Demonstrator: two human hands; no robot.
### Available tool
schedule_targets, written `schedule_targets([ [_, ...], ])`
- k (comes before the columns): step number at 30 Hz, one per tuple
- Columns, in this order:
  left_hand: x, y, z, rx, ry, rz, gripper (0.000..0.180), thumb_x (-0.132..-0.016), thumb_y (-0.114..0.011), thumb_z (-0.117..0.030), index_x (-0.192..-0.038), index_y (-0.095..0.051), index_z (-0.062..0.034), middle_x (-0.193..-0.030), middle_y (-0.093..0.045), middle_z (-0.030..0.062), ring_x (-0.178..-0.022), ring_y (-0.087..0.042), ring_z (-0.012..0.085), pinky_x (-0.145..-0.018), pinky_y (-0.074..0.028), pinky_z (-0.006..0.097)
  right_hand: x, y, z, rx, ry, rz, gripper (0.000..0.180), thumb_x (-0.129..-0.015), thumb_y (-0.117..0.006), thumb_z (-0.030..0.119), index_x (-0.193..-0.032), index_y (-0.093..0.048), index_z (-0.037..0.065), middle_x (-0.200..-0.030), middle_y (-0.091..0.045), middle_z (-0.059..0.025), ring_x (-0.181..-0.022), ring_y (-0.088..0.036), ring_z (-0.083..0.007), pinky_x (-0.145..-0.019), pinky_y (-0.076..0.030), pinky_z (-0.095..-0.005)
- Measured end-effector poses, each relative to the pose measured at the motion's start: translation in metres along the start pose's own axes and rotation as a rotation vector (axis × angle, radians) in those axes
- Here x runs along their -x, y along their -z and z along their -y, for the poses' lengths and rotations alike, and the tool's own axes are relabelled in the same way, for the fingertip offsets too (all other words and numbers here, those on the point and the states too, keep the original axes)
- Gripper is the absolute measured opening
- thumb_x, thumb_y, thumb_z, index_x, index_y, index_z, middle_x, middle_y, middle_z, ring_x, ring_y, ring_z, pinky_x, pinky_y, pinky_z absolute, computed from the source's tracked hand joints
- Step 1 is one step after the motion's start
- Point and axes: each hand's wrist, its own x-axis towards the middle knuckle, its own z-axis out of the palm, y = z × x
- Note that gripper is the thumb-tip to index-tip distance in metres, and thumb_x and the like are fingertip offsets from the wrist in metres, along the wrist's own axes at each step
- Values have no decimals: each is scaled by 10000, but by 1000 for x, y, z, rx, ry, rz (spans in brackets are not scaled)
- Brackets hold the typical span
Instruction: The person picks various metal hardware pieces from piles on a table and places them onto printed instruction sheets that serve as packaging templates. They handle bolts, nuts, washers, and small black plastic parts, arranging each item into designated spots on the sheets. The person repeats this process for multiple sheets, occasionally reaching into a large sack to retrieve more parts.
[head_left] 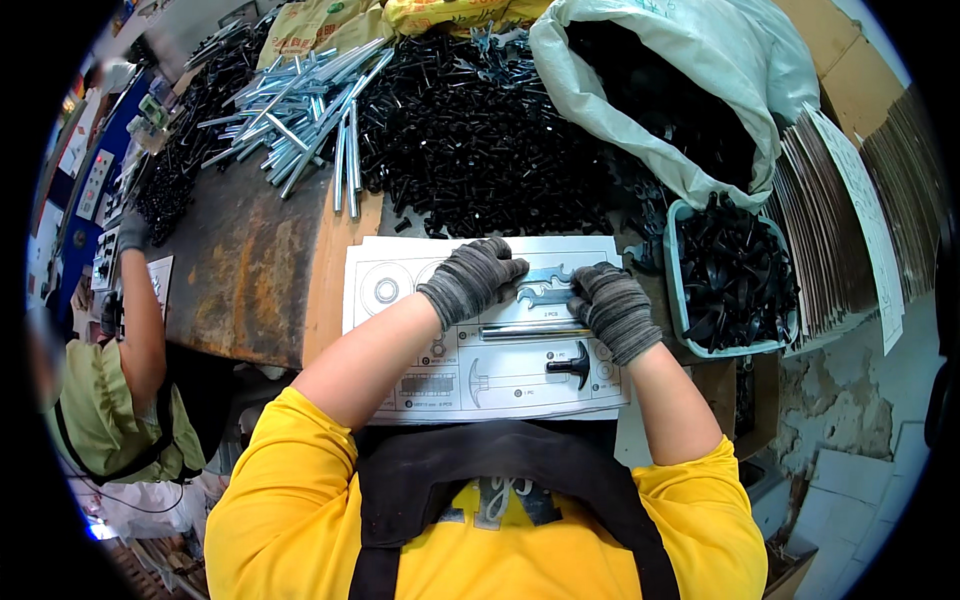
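Note:
A printed card sheet (500, 396) with part outlines lies in front of me, on top of a stack. Two flat silver open-end wrenches (545, 297) rest on its upper right. My right hand (616, 312), in a grey striped glove, has its fingers closed at their right end. Just left of the wrenches is my gloved left hand (470, 282), fingers curled together over the sheet; anything within them is hidden. Below lie a silver rod (530, 331) and a black T-shaped handle (572, 366), both apart from my hands.
Beyond the sheet spreads a heap of black bolts (480, 140), with silver rods (300, 110) to its left. On the right stand a tub of black parts (735, 280), an open white sack (690, 90) and stacked cards (830, 210). Another person's arm (143, 310) works at left.

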Motion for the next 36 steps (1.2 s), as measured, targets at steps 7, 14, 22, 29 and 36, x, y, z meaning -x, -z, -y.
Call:
schedule_targets([
  [7, 3, 27, -22, -198, -91, 71, 292, -758, -636, -123, -1047, -595, -119, -896, -563, 82, -775, -567, 194, -688, -512, 283, 0, -1, -1, -24, 2, -11, 319, -759, -603, 278, -1021, -565, 102, -972, -570, -108, -932, -556, -250, -830, -445, -364],
  [14, 3, 31, -22, -102, -66, 68, 251, -764, -615, -115, -1015, -613, -98, -846, -566, 83, -726, -562, 203, -632, -489, 305, 0, 8, 4, 12, 7, 49, 317, -780, -586, 279, -1045, -558, 108, -1004, -555, -110, -954, -547, -249, -837, -442, -355],
  [22, 9, 31, -15, 117, -179, -153, 312, -700, -631, -110, -992, -591, -8, -816, -592, 120, -712, -586, 253, -653, -498, 333, -48, 79, -50, -311, 63, -545, 256, -731, -646, 184, -939, -601, 42, -916, -592, -128, -805, -591, -283, -740, -483, -344],
  [29, 6, 30, -15, 121, -185, -180, 279, -724, -608, -135, -973, -592, -10, -825, -604, 127, -722, -591, 270, -661, -495, 350, -156, 145, -118, 133, -462, -294, 576, -776, -583, 334, -1295, -366, 207, -1281, -408, -144, -1150, -443, -305, -930, -396, -420],
  [36, 4, 24, -9, 143, -270, -246, 268, -683, -637, -88, -933, -585, -9, -759, -600, 113, -660, -593, 266, -594, -500, 350, -199, 141, -112, 213, -509, -177, 811, -686, -676, 356, -1359, -227, 297, -1331, -363, -127, -1217, -376, -296, -995, -340, -423],
])
